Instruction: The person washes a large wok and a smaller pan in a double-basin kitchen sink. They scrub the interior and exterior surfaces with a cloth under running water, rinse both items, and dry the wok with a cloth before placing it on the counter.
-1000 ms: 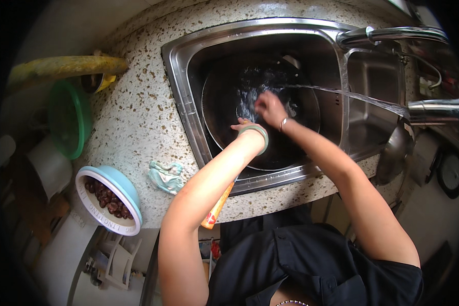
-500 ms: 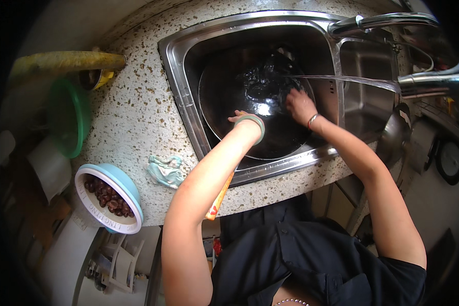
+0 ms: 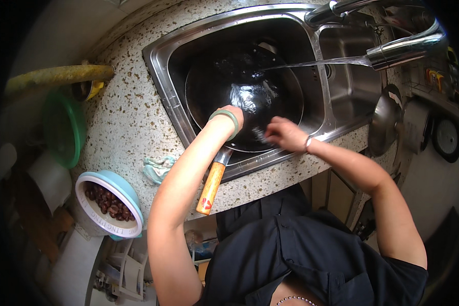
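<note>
A black wok (image 3: 199, 97) with a wooden handle (image 3: 211, 188) sits in the larger basin of a steel sink (image 3: 160, 76); the handle juts over the front edge. Water (image 3: 316, 63) from the pull-out tap (image 3: 403, 50) streams into the wok, where it ripples and shines. My left hand (image 3: 233, 113), below a green bangle, reaches down at the wok's near left side, its fingers mostly hidden. Over the near right part of the wok is my right hand (image 3: 286, 134), its fingers bent and smeared by motion. Whether either hand holds anything does not show.
At the left counter edge stands a white and light-blue bowl (image 3: 123, 188) of dark brown round pieces. A crumpled pale cloth (image 3: 157, 169) lies near my left forearm. Farther left are a green basin (image 3: 66, 130) and a yellow tube (image 3: 61, 79). A metal lid (image 3: 385, 122) stands at the right.
My right hand has come nearer from the water in the wok toward its near rim. The left hand's fingers are now tucked from sight. More of the wooden handle shows as the view shifted.
</note>
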`<state>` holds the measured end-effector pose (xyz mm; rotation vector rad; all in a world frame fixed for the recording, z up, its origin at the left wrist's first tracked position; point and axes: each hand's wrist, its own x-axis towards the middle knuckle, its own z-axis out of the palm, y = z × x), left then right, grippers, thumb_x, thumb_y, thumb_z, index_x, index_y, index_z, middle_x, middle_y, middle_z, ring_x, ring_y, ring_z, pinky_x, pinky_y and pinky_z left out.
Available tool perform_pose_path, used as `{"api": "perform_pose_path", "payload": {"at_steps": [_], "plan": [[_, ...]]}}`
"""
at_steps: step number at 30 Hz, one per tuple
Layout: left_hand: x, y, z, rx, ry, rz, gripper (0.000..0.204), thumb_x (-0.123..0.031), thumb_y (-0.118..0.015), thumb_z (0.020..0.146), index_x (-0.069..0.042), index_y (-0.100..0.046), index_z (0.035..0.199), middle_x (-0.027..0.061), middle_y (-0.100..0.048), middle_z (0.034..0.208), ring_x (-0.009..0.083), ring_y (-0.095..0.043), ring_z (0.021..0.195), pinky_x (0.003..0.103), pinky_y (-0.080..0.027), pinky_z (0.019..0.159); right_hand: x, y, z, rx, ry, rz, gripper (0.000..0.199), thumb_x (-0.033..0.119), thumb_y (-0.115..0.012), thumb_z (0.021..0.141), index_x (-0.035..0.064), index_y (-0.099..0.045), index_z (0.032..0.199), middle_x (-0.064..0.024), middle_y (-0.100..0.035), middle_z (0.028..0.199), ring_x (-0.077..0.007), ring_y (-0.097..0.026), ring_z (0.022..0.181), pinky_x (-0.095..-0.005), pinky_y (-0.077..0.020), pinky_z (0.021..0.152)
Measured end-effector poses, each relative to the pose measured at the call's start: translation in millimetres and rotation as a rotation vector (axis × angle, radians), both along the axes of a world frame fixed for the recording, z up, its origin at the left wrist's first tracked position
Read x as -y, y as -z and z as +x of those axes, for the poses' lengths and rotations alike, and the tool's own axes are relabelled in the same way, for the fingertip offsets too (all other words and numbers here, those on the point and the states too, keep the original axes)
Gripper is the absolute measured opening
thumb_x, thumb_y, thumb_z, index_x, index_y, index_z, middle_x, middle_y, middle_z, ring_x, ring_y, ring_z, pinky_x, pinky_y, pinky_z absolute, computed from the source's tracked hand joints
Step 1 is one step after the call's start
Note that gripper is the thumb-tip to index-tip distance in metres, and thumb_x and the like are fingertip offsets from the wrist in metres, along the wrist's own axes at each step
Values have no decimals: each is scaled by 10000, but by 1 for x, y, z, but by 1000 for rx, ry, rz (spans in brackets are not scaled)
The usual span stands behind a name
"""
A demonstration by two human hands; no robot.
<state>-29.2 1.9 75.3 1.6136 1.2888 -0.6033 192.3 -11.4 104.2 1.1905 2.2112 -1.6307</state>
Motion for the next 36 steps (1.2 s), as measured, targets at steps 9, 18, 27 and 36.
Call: {"api": "perform_pose_path", "payload": {"at_steps": [9, 18, 27, 36], "plan": [[1, -10, 2, -6, -27, -13, 306, -235, -485, 942, 2, -672, 996, 226, -662, 1007, 352, -645, 969, 417, -520, 854, -98, 109, -5, 423, -148, 773, 275, -18, -588, 724, 38, -585, 994, -162, -507, 1101, -359, -521, 1020, -403, -524, 813], [19, -23, 21, 43, 34, -108, 352, -290, -523, 945, 15, -683, 1021, 222, -674, 989, 351, -652, 978, 412, -515, 867, -48, 139, -138, -113, 311, 615, 290, 50, -634, 771, 68, -571, 1053, -169, -522, 1046, -378, -508, 935, -445, -457, 827], [13, -66, 18, 117, 112, -124, 360, -307, -524, 941, 6, -701, 950, 224, -680, 928, 340, -669, 925, 408, -522, 828, -20, 88, -144, -506, 261, -356, 292, 165, -744, 791, 90, -634, 1051, -29, -574, 1062, -138, -562, 933, -282, -470, 827], [12, -57, 31, 69, 168, -164, 374, -327, -535, 935, 6, -705, 944, 219, -679, 905, 366, -662, 904, 410, -532, 811, -123, 163, -172, -360, 667, 581, 284, 122, -715, 716, 89, -637, 987, -168, -579, 1032, -366, -535, 995, -423, -449, 887]]}}
